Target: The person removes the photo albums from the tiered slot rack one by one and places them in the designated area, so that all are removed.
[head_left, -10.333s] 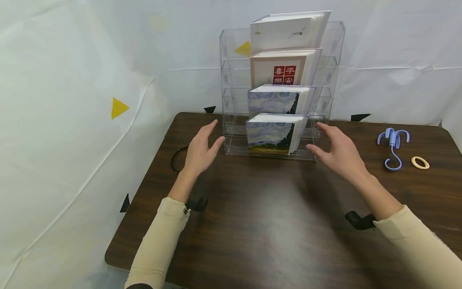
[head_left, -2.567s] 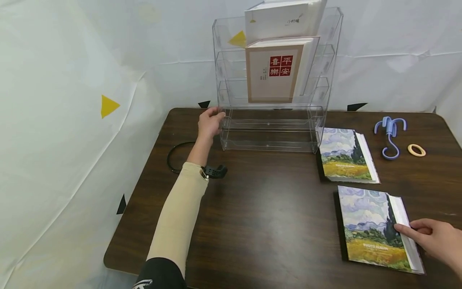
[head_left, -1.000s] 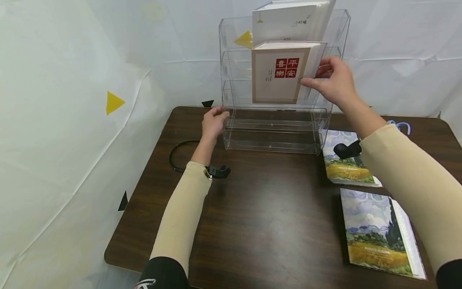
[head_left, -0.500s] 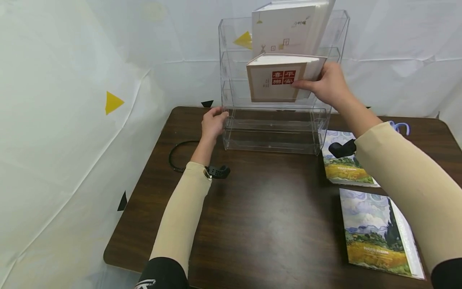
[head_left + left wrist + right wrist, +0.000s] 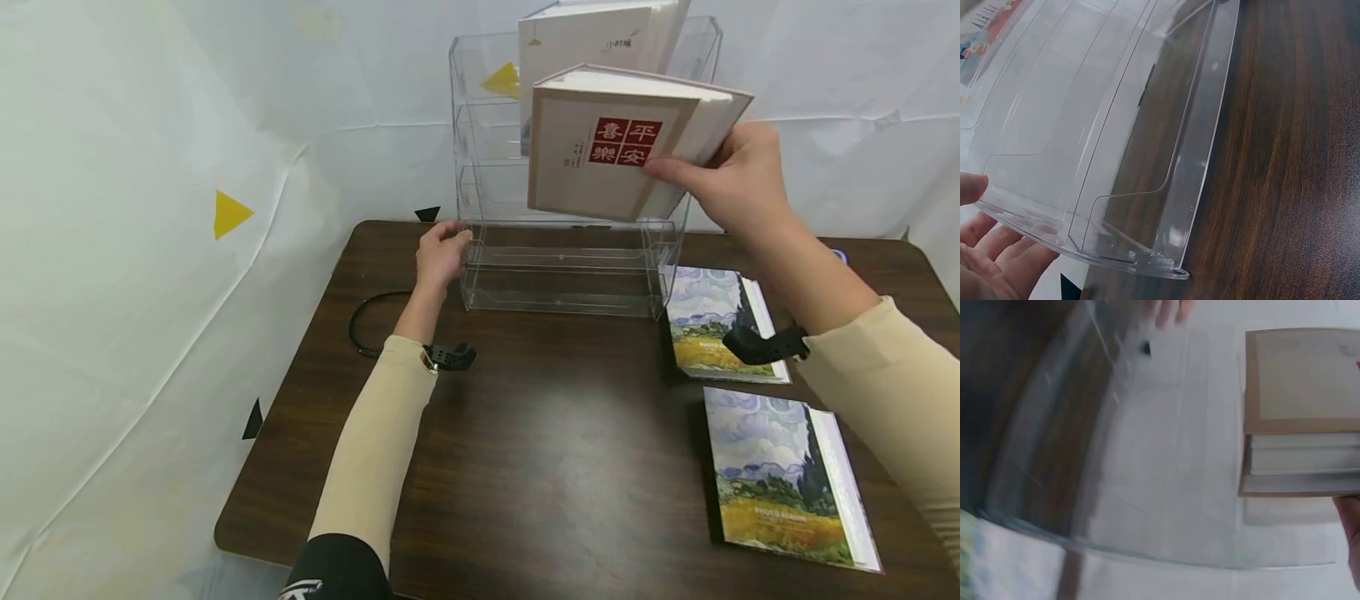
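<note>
My right hand (image 5: 738,179) grips the right edge of a beige photo album (image 5: 570,175), its thumb on the cover beside the red square of characters. The album is tilted and held up in front of the clear acrylic rack (image 5: 558,298). My left hand (image 5: 439,258) holds the rack's left side; the left wrist view shows thumb and fingers (image 5: 1010,250) around that wall. A white album (image 5: 577,42) stands in the rack's upper tier, partly covered by the beige one. Right of the rack, two landscape-painting photo albums lie flat, one farther (image 5: 701,321) and one nearer (image 5: 776,492).
On the dark wood table (image 5: 540,467), a black cable loop (image 5: 356,325) lies by my left forearm. Behind my right forearm only a bit of a blue hook (image 5: 840,256) shows. White sheeting (image 5: 390,167) hangs behind and to the left.
Earlier, the two painting albums moved from the lower tiers to the table. More recently my right hand has taken the beige album from its tier, up and rightward. The left hand has stayed on the rack.
</note>
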Demonstrator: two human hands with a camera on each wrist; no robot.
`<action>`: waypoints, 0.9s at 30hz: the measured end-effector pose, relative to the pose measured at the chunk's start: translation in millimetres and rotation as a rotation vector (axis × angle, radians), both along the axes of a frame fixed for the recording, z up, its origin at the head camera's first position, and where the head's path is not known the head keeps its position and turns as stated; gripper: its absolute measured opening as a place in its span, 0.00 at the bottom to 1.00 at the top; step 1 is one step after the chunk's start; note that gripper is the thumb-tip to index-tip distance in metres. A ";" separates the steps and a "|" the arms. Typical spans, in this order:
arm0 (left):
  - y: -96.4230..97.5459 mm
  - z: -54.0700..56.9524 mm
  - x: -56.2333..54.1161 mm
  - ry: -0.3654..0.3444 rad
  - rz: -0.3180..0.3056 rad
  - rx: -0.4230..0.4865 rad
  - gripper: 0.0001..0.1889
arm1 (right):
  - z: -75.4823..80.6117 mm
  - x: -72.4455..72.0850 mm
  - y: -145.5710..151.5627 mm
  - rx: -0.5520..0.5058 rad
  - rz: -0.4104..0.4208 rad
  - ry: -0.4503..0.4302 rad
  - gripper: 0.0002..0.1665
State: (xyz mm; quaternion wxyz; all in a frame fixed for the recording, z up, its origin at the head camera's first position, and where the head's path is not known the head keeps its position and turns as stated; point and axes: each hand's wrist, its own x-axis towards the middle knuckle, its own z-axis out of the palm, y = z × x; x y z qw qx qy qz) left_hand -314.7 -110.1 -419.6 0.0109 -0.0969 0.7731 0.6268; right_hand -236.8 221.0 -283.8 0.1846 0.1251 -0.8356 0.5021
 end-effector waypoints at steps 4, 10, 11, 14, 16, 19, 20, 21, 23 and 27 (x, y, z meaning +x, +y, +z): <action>-3.4 -0.7 0.4 -0.011 0.007 0.003 0.18 | -20.6 35.3 3.2 -0.082 0.031 -0.181 0.25; -6.4 -0.9 0.8 -0.009 -0.001 -0.002 0.19 | -84.1 82.1 2.3 0.013 -0.004 -0.544 0.34; -6.7 -0.7 0.6 -0.008 0.000 -0.002 0.19 | -95.7 88.0 1.6 0.012 0.008 -0.603 0.35; -7.0 -0.5 0.0 -0.005 -0.002 0.003 0.19 | -125.6 103.3 -0.7 -0.022 0.049 -0.754 0.38; -7.0 -0.6 -0.4 0.000 -0.007 0.008 0.19 | -140.7 111.6 -1.3 -0.077 0.067 -0.839 0.38; -7.5 -0.8 -0.4 -0.004 -0.012 0.020 0.19 | -156.7 120.3 -0.6 -0.125 0.087 -0.917 0.38; -7.8 -0.7 -0.3 -0.008 -0.012 0.025 0.19 | -160.6 122.2 -0.4 -0.131 0.093 -0.934 0.38; -8.1 -0.4 -0.2 -0.010 -0.011 0.031 0.19 | -163.9 123.8 -0.2 -0.135 0.102 -0.947 0.38; -8.0 -0.5 0.3 -0.012 -0.011 0.040 0.20 | -169.4 126.4 0.4 -0.137 0.112 -0.965 0.38; -7.3 -0.4 0.9 -0.014 -0.013 0.047 0.22 | -176.4 129.7 -0.2 -0.116 0.123 -0.974 0.40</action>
